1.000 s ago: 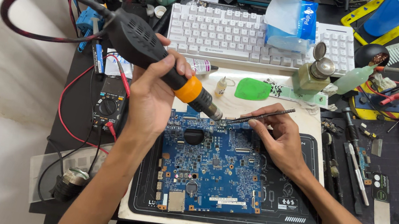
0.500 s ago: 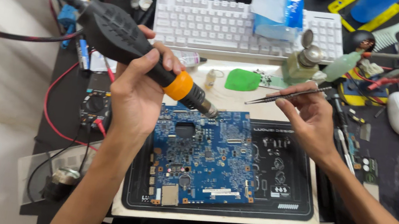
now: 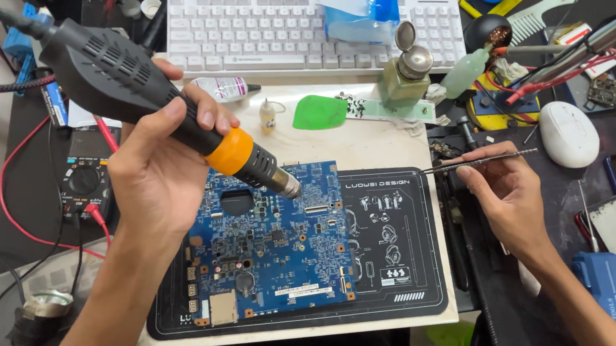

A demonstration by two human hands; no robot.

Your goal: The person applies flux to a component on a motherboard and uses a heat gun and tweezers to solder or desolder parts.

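- Left hand (image 3: 157,175): closed around hot-air tool (image 3: 140,95); nozzle just above blue circuit board (image 3: 269,244).
- Right hand (image 3: 512,195): pinches tweezers (image 3: 481,160), held right of the board.
- Board lies on black mat (image 3: 395,243).

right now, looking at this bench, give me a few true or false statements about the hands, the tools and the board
1. The left hand grips a hot air tool with an orange collar. True.
2. The tool's metal nozzle points at the white keyboard. False: it points down at the upper edge of the blue circuit board.
3. The right hand holds thin tweezers off to the right of the board. True.
4. The circuit board lies straight on the bare desk. False: it lies on a black work mat.
5. A white mouse sits beyond the right hand. True.
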